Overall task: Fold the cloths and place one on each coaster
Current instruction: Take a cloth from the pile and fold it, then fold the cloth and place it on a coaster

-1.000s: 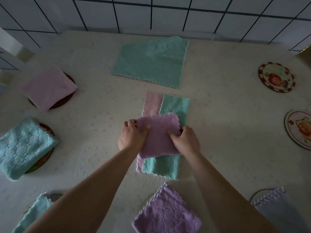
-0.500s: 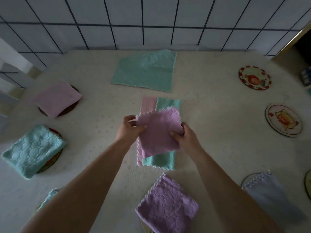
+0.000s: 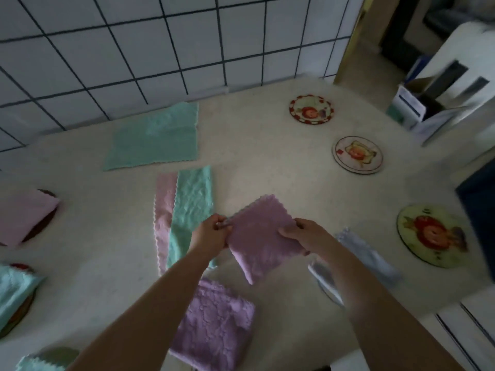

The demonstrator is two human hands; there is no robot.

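A folded purple cloth point(image 3: 261, 236) hangs in the air above the table, held at its left edge by my left hand point(image 3: 213, 234) and at its right edge by my right hand point(image 3: 308, 234). To its left lie a folded teal cloth point(image 3: 191, 210) and a pink cloth point(image 3: 163, 210) under it. A flat teal cloth point(image 3: 155, 137) lies at the back. Three bare coasters sit on the right: a red-rimmed coaster point(image 3: 311, 109), a white coaster point(image 3: 358, 154) and a yellow-green coaster point(image 3: 434, 234). A pale blue folded cloth point(image 3: 367, 255) lies below my right arm.
Another folded purple cloth point(image 3: 214, 325) lies near the front edge. On the left, a pink folded cloth point(image 3: 24, 218) and a teal folded cloth point(image 3: 13, 290) each cover a coaster. A tiled wall point(image 3: 160, 49) bounds the back; boxes point(image 3: 417, 108) stand beyond the right edge.
Both hands have lifted the folded purple cloth off the teal and pink cloths and carried it to the right. The view has swung right, showing more of the bare coasters.
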